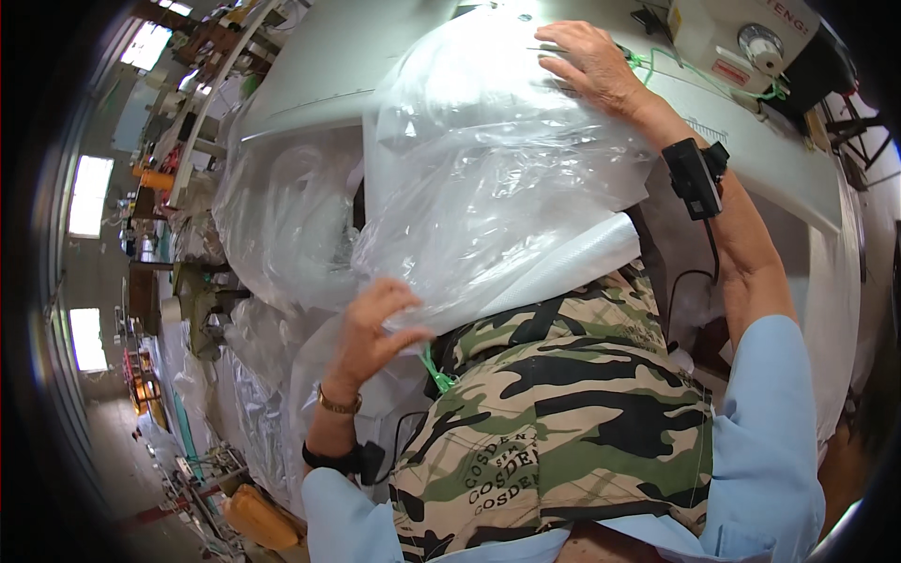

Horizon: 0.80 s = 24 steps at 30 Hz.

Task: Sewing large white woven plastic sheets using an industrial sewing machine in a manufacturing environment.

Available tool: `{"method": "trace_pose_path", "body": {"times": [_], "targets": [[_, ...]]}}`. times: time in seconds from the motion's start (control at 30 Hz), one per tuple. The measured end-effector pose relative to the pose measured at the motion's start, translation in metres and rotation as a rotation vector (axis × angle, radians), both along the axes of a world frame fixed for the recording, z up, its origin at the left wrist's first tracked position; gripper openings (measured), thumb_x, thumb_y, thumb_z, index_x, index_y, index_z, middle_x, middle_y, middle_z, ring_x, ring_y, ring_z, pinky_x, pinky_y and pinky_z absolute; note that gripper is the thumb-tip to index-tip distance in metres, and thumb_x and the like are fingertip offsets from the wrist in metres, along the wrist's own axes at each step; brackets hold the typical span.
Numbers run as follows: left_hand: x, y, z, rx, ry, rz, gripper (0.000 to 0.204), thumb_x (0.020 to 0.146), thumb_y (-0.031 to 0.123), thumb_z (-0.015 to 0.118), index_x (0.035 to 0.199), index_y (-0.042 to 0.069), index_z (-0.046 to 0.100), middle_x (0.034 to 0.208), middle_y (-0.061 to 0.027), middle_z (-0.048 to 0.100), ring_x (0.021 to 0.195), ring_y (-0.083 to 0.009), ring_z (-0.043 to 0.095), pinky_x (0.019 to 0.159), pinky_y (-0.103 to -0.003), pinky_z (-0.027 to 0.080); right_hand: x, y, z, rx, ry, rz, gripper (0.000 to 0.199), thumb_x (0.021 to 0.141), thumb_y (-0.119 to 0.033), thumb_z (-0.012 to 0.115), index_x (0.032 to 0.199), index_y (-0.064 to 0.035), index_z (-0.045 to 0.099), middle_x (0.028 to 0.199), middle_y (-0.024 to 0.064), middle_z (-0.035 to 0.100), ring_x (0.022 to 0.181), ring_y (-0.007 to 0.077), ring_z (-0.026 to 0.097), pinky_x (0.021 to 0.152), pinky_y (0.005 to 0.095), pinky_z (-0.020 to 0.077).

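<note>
Plastic sheet (507, 178), mid-frame: likely light, slippery; pinch its edge. My left hand (372, 328): fingers apart; right hand (599, 71): grip, can't tell.

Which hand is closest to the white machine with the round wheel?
The right hand, over the far part of the clear plastic, is closest to the white machine. The left hand is farther off, blurry, by the plastic's near edge.
</note>
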<state>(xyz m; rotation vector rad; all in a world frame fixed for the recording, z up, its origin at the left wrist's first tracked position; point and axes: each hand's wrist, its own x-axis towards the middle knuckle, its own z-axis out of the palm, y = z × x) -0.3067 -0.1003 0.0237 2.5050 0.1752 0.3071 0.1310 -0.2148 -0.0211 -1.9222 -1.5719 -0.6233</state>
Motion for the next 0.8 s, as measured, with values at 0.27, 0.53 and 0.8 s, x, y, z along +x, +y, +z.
{"method": "trace_pose_path", "body": {"times": [0.27,0.53,0.8], "targets": [[0.15,0.017,-0.01,0.222,-0.25,0.048,0.048,0.082,0.003,0.075,0.128,0.004,0.061,0.127,-0.0161,0.062,0.079,-0.0291,0.063,0.075,-0.035,0.054,-0.002,0.007,-0.003,-0.061,0.308,0.127,0.052,0.098,-0.046,0.057,0.138,-0.0127,0.056,0.139,0.0124,0.057,0.132,0.0283,0.048,0.116,0.045,0.0349],[0.071,0.012,-0.002,0.266,-0.144,-0.105,0.012,0.088,0.012,0.071,0.095,0.003,0.068,0.074,-0.0112,0.054,0.068,-0.0313,0.058,0.059,-0.041,0.045,-0.005,0.002,0.005,-0.198,0.381,0.125,0.054,0.097,-0.043,0.059,0.14,-0.0105,0.055,0.142,0.0127,0.055,0.134,0.0292,0.049,0.121,0.0438,0.0273],[-0.024,-0.004,0.001,0.048,-0.137,0.138,0.011,0.083,-0.004,0.07,0.093,0.0,0.068,0.084,-0.0116,0.062,0.066,-0.0264,0.06,0.056,-0.033,0.045,-0.003,0.004,0.035,-0.548,0.367,0.117,0.068,0.093,-0.053,0.058,0.141,-0.0054,0.052,0.143,0.0167,0.053,0.135,0.0291,0.047,0.116,0.0445,0.0353]]}}
